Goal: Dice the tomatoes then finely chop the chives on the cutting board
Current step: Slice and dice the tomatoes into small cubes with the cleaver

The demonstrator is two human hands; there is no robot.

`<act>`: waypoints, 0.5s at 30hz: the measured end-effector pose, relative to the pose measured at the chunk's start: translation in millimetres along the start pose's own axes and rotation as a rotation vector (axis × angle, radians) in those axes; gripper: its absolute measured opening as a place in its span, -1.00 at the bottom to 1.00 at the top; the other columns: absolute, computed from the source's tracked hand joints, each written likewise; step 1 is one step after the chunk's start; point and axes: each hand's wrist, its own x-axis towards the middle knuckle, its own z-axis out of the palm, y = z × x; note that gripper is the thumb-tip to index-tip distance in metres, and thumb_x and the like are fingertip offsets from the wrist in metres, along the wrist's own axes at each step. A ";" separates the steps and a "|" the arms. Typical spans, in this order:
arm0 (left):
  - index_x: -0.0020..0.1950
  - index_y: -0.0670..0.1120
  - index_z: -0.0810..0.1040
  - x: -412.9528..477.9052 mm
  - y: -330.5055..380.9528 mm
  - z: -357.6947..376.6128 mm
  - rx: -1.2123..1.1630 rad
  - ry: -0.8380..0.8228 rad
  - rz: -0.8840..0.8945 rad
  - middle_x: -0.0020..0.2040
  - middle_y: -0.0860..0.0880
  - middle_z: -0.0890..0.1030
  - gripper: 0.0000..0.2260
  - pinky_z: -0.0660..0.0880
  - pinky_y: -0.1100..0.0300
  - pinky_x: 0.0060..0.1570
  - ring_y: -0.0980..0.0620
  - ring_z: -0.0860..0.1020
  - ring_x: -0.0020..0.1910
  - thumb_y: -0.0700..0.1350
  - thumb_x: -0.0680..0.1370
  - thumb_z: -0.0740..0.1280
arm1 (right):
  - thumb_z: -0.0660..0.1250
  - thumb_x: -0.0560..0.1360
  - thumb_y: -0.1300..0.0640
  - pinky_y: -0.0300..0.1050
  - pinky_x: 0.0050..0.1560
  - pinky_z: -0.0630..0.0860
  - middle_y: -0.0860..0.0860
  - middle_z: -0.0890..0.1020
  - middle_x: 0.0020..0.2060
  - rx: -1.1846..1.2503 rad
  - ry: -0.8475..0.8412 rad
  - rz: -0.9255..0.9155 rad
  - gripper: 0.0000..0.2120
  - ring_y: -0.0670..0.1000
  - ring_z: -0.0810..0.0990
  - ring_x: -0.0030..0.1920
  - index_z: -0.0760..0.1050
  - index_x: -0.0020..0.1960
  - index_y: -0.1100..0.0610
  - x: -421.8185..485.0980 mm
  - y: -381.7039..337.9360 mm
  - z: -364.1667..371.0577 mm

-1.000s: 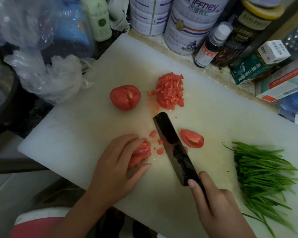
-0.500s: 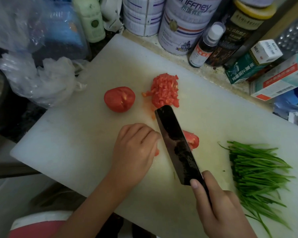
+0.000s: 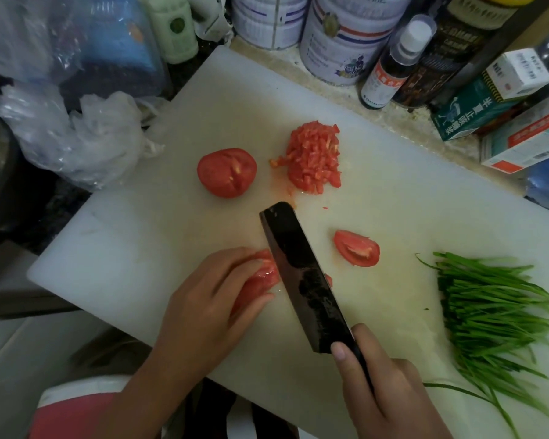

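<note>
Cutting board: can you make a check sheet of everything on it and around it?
Surface: white cutting board, juice smears beside the diced pile.
Job's things: diced tomato pile; tomato half and tomato wedge not diced; tomato piece at the blade; chives uncut, at the right end.
Clutter: plastic bag at the board's left edge; tins, bottle, boxes along the far edge.
Hands: left hand holds the tomato piece; right hand grips the knife.
Cables: nothing seen.
Surroundings: crowded counter, dim light.
</note>
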 end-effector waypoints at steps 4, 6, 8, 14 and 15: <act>0.20 -0.22 0.61 -3.7 -1.2 4.7 0.020 0.049 0.034 0.20 -0.14 0.61 -0.66 0.44 0.25 0.28 -0.01 0.53 0.19 -0.01 0.56 0.36 | 0.00 0.40 -0.35 -0.46 -0.56 0.18 -0.16 0.43 -0.52 -0.026 0.011 -0.086 -0.80 -0.18 0.38 -0.58 0.23 -0.08 -0.28 1.7 2.2 8.7; 0.18 -0.24 0.61 -4.8 -2.2 8.6 0.023 0.071 0.049 0.17 -0.16 0.62 -0.69 0.37 0.29 0.34 -0.01 0.53 0.19 -0.05 0.56 0.35 | -0.01 0.40 -0.33 -0.43 -0.55 0.19 -0.15 0.42 -0.54 -0.031 0.007 -0.083 -0.81 -0.15 0.38 -0.58 0.21 -0.08 -0.28 2.6 1.4 12.2; 0.14 -0.25 0.63 -5.2 -3.3 13.1 0.024 0.087 0.061 0.15 -0.17 0.63 -0.73 0.39 0.27 0.35 -0.01 0.54 0.18 -0.09 0.57 0.35 | -0.04 0.41 -0.36 -0.41 -0.56 0.19 -0.13 0.39 -0.58 -0.058 -0.003 -0.067 -0.76 -0.13 0.39 -0.56 0.20 -0.06 -0.26 2.6 -0.4 16.3; 0.10 -0.28 0.65 -6.9 -6.2 21.3 0.026 0.105 0.084 0.16 -0.19 0.63 -0.77 0.47 0.19 0.29 -0.03 0.59 0.17 -0.13 0.59 0.32 | -0.13 0.60 -0.22 -0.44 -0.62 -0.02 -0.21 -0.03 -0.59 -0.237 0.068 -0.085 -0.62 -0.03 0.34 -0.58 0.31 -0.05 0.00 6.3 -8.1 25.2; 0.11 -0.26 0.64 -7.6 -6.7 21.9 0.021 0.097 0.081 0.16 -0.20 0.63 -0.76 0.47 0.20 0.28 -0.02 0.58 0.17 -0.12 0.60 0.31 | -0.14 0.60 -0.23 -0.43 -0.63 -0.03 -0.20 -0.03 -0.60 -0.263 0.067 -0.075 -0.61 -0.03 0.28 -0.61 0.31 -0.04 0.01 6.5 -6.2 26.4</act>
